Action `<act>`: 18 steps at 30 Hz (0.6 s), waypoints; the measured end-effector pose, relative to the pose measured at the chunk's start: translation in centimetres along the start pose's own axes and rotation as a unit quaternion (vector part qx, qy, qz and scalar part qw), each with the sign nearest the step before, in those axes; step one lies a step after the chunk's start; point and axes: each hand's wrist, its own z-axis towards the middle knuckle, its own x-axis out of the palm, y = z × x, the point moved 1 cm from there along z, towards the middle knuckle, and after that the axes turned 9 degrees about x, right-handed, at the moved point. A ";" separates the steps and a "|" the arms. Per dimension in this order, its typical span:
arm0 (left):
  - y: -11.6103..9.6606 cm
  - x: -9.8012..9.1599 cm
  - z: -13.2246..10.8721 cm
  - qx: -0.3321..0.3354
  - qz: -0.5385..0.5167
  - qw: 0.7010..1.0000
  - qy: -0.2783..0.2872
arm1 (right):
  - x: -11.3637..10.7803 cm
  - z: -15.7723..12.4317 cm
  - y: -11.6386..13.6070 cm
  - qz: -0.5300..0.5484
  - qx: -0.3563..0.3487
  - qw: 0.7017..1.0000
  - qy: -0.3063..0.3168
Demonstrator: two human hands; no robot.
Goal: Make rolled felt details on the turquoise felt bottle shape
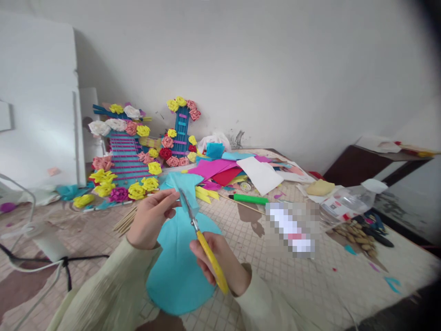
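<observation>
My right hand (227, 259) grips a pair of scissors (211, 262) with yellow handles, its blades pointing up and away. The blades lie at a light-blue sheet (188, 184), which looks like thin paper; whether they are closed through it I cannot make out. My left hand (148, 220) pinches this sheet's edge, just left of the blades. Below both hands a large light-blue rounded shape (186, 276) rests flat on the table. Whether it joins the held sheet is hidden by the scissors and fingers. Thin wooden sticks (126, 219) lie beside my left wrist.
Two flower-trimmed blue frames (126, 158) lean at the back wall. Coloured paper sheets (213, 170) pile up behind my hands. A green marker (250, 199), a blurred-out white item (291, 227), a plastic bottle (347, 207) and peanuts (358, 234) lie rightward. Cables (64, 259) cross the left.
</observation>
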 end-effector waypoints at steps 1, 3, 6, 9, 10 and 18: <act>0.0 0.0 0.0 0.002 0.004 1.000 -0.001 | 0.0 0.0 0.0 0.000 -0.002 1.000 0.001; 0.0 0.1 -0.1 0.007 0.011 1.000 -0.002 | 0.0 0.0 -0.1 0.001 -0.005 1.000 -0.002; 0.0 0.0 0.0 0.011 0.024 1.000 0.002 | -0.1 0.1 -0.2 -0.001 -0.008 1.000 -0.009; 0.1 -0.1 0.0 0.011 0.023 1.000 0.003 | -0.2 0.1 -0.1 -0.002 -0.012 1.000 -0.007; 0.1 -0.1 0.0 0.010 0.019 1.000 0.004 | -0.2 0.1 -0.1 -0.001 -0.012 1.000 -0.005; -0.2 0.2 -0.2 0.018 -0.002 1.000 0.002 | -0.2 -0.2 0.0 0.000 -0.016 1.000 0.008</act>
